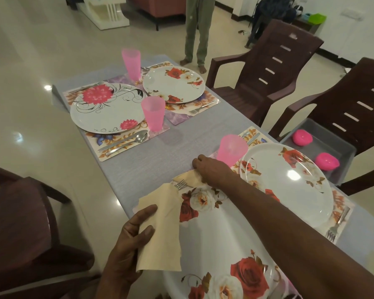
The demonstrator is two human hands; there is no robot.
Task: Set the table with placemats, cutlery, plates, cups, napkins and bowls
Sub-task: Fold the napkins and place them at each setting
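Left hand [125, 240] fingers curled, gripping beige napkin [160, 231]; right hand [209, 169] fingers bent, pressing second napkin [189, 176] beside fork [181, 184].

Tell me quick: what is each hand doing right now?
Left hand: holds a beige napkin between thumb and fingers.
Right hand: fingers curled on a folded napkin beside the fork.

Both forearms bare, no sleeves/rings/watch visible
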